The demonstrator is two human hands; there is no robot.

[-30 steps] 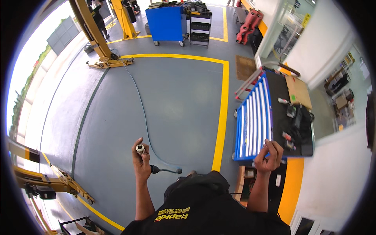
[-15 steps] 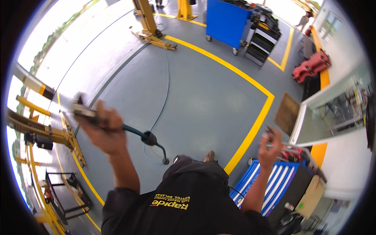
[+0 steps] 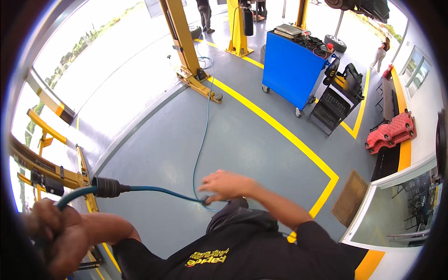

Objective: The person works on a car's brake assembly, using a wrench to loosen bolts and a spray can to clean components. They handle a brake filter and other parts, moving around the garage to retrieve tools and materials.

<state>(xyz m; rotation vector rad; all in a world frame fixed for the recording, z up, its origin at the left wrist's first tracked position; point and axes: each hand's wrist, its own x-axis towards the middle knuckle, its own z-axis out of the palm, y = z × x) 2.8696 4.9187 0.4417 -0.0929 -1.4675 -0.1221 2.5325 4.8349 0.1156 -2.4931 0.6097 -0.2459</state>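
My left hand [image 3: 56,233] is closed around the blue-green air hose [image 3: 154,189] at the lower-left edge, with a dark piece at the hose's end mostly hidden by my fingers. A black ribbed sleeve [image 3: 106,187] sits on the hose just beyond that hand. My right hand [image 3: 224,185] is over the middle, fingers loosely apart and curved, just above the hose where a dark fitting [image 3: 204,199] shows. A thinner length of hose runs from there across the grey floor [image 3: 254,149] toward the lift post.
Yellow lift posts [image 3: 181,44] and arms [image 3: 56,170] stand left and ahead. A blue cart [image 3: 291,70], black step cart [image 3: 331,112], red creepers [image 3: 389,130] and brown board [image 3: 350,196] line the right. Two people [image 3: 205,14] [image 3: 380,53] are in back; a raised car [image 3: 357,9] is above.
The view has swung rightward along the bay. My left hand has moved down to the far left with the hose; my right hand has reached across to the middle, its fingers looser.
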